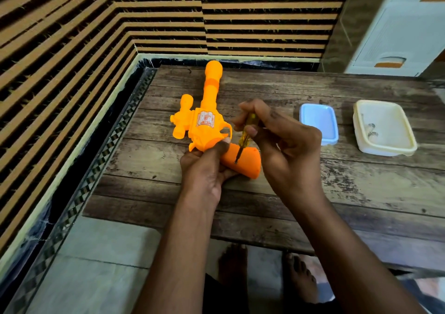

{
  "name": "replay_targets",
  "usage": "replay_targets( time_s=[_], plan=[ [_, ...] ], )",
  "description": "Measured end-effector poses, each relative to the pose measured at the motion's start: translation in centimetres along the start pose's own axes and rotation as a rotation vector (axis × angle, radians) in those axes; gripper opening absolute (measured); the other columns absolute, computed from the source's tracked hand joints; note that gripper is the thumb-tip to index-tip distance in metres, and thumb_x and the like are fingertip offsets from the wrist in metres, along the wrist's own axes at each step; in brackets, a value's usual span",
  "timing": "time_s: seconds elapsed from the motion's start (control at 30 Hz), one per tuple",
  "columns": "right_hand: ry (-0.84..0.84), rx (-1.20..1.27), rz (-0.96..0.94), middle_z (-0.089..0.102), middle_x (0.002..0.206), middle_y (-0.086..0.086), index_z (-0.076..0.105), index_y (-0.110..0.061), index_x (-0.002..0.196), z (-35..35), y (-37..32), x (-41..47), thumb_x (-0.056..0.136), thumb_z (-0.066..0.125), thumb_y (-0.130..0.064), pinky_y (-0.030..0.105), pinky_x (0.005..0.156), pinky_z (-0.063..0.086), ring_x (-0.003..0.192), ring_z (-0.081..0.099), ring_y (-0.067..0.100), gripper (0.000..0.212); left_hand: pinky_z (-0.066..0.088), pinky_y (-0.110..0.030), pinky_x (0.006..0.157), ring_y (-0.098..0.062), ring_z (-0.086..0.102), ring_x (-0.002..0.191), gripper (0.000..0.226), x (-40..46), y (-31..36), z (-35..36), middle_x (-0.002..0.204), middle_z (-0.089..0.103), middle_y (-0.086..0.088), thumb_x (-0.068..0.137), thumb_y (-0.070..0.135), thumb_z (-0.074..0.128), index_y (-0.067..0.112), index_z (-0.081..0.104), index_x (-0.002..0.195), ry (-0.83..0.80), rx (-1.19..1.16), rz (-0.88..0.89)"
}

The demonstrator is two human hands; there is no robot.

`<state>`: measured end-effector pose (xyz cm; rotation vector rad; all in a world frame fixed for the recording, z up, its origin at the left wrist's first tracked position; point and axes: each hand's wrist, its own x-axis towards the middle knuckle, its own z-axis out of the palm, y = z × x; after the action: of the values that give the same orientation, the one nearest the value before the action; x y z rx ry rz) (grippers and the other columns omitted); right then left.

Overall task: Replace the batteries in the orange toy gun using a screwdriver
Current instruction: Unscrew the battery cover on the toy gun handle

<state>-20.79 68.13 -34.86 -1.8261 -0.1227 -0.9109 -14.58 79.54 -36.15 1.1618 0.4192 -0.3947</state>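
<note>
dim, soft indoor light; wide-angle bending at edges; slight overall softness.

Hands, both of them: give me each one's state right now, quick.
Left hand: closed around the orange toy gun at its handle, steadying it.
Right hand: closed on the yellow-handled screwdriver, tip set in the handle's screw hole.

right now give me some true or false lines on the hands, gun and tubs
1. The right hand holds the screwdriver. True.
2. The screwdriver tip is on the gun barrel. False: it meets the grip.
3. The left hand holds the gun. True.
4. The blue tub lies left of the gun. False: it lies right of it.
5. The cream tub sits on the table. True.
</note>
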Motion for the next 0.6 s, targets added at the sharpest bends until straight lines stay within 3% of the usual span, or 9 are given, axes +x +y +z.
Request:
replay_targets(
  time_s=[0.07,0.2,0.4,0.6],
  plan=[
    [-0.03,0.0,0.011,0.074,0.101,0.007,0.075,-0.001,0.116,-0.1,-0.14,0.07,0.098,0.065,0.001,0.049,0.081,0.06,0.096,0.074,0.022,0.021,0.064,-0.05,0.056,-0.042,0.07,0.111,0.022,0.02,-0.01,-0.08,0.115,0.072,-0.025,0.09,-0.005,0.069,0.005,0.069,0.109,-0.008,0.003,-0.003],
    [0.029,-0.072,-0.05,0.065,0.099,0.012,0.077,-0.003,0.112,0.03,-0.35,0.39,0.094,0.076,-0.005,0.03,0.075,0.059,0.093,0.068,0.015,0.018,0.064,-0.049,0.055,-0.039,0.071,0.104,0.024,0.01,-0.02,-0.11,0.111,0.073,-0.023,0.09,-0.003,0.07,0.005,0.069,0.112,-0.017,0.001,0.005],
    [-0.054,-0.084,-0.096,0.073,0.105,0.002,0.076,0.0,0.113,-0.31,-0.54,0.47,0.097,0.066,0.009,0.031,0.086,0.057,0.1,0.071,0.011,0.021,0.064,-0.051,0.059,-0.034,0.07,0.098,0.015,0.17,-0.07,-0.15,0.104,0.071,-0.019,0.09,-0.004,0.07,0.011,0.069,0.096,-0.021,0.002,0.002],
    [-0.025,-0.086,-0.096,0.069,0.098,0.01,0.077,0.0,0.111,-0.02,-0.5,0.46,0.093,0.071,0.009,0.043,0.076,0.058,0.092,0.072,0.022,0.021,0.064,-0.049,0.057,-0.034,0.07,0.097,0.016,0.15,-0.11,-0.13,0.099,0.071,-0.017,0.09,-0.005,0.068,0.011,0.069,0.094,-0.018,0.007,0.006]
  ],
)
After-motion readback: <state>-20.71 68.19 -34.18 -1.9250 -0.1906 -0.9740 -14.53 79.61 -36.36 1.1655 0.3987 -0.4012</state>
